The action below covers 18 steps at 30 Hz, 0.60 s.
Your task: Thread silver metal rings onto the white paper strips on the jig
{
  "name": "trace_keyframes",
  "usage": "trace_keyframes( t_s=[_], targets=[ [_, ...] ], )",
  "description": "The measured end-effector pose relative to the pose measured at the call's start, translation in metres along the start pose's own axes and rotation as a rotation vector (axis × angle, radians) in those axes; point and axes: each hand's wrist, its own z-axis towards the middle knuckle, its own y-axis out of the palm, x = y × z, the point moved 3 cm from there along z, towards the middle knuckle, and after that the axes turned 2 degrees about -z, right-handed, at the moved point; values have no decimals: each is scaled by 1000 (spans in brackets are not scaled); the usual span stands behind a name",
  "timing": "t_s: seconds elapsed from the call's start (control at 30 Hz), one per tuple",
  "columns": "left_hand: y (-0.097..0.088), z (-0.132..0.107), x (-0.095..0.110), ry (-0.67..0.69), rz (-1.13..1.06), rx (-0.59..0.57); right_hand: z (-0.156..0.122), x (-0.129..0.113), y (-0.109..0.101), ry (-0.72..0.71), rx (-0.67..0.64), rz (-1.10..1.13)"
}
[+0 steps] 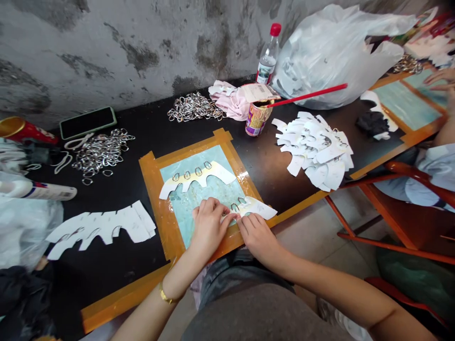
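My left hand [209, 222] and my right hand [259, 237] meet at the front edge of a taped-down blue-green sheet [218, 189]. Their fingertips pinch together on a white scalloped cut-out [261, 207] with metal rings [235, 207] standing along it; the fingers cover its left part. Exactly what sits between the fingertips is hidden. Farther back on the sheet lies another white scalloped cut-out [195, 181], carrying several metal rings [198, 171] in a row.
Loose metal rings form piles at the left [103, 150] and back [195, 107]. White cut-outs lie stacked [106, 227] left and heaped [314, 149] right. A phone [88, 123], printed cup [256, 121], red-capped bottle [268, 57] and plastic bag [330, 57] stand behind. Another person's hand [441, 78] appears far right.
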Motion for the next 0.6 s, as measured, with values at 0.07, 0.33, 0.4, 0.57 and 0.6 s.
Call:
trace_keyframes(
  t_s=[0.07, 0.33, 0.4, 0.57, 0.6],
  targets=[
    [6, -3, 0, -27, -2, -9, 0, 0, 0, 5, 3, 16],
    [16, -5, 6, -133, -33, 19, -2, 0, 4, 39, 25, 53],
    [14, -5, 9, -137, 17, 23, -2, 0, 5, 45, 29, 53],
    [17, -1, 10, -167, -4, -9, -3, -1, 7, 49, 50, 50],
    [18, 0, 10, -174, -21, -18, -3, -1, 7, 50, 50, 56]
  ],
)
